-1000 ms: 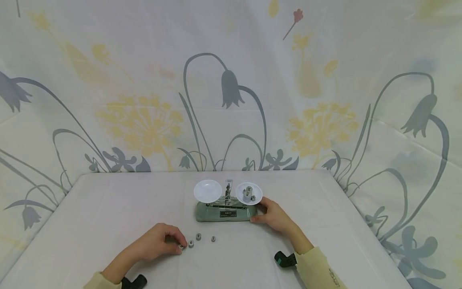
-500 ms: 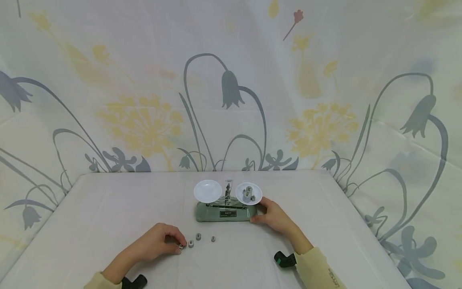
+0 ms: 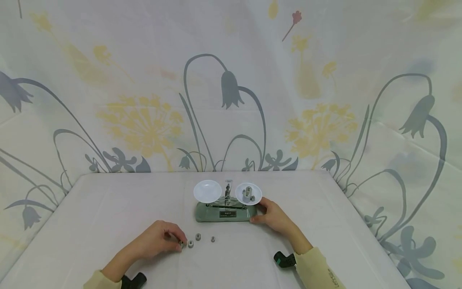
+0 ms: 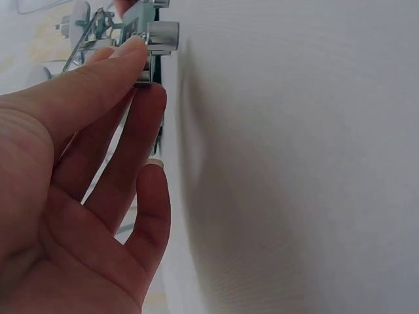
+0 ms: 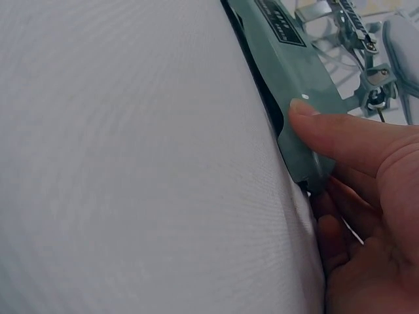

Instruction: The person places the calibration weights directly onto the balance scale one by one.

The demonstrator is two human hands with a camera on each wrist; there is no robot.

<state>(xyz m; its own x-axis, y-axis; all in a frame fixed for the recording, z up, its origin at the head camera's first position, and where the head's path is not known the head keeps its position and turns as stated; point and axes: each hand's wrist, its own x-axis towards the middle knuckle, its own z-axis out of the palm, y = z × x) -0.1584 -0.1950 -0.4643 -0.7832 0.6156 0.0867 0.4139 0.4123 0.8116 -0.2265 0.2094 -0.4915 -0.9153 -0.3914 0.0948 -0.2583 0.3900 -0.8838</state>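
A green balance scale (image 3: 207, 214) stands near the middle of the table, with a left pan (image 3: 207, 191) that has nothing on it. Its white right pan (image 3: 239, 196) bears a large metal weight (image 3: 247, 194) and smaller ones beside it. My right hand (image 3: 275, 216) grips the right end of the green base, thumb on the front face in the right wrist view. In front of the scale, my left hand (image 3: 157, 241) pinches a small metal weight (image 3: 181, 244) between thumb and fingers; they hide most of it in the left wrist view.
Near the left fingertips stands one loose weight (image 3: 190, 244), with another weight (image 3: 198, 237) just behind it. A smaller weight (image 3: 213, 239) sits farther right. The white-covered table (image 3: 310, 192) ends at a flower-patterned curtain (image 3: 231, 132).
My left hand has risen very slightly with the pinched weight. The right hand keeps its place on the scale base.
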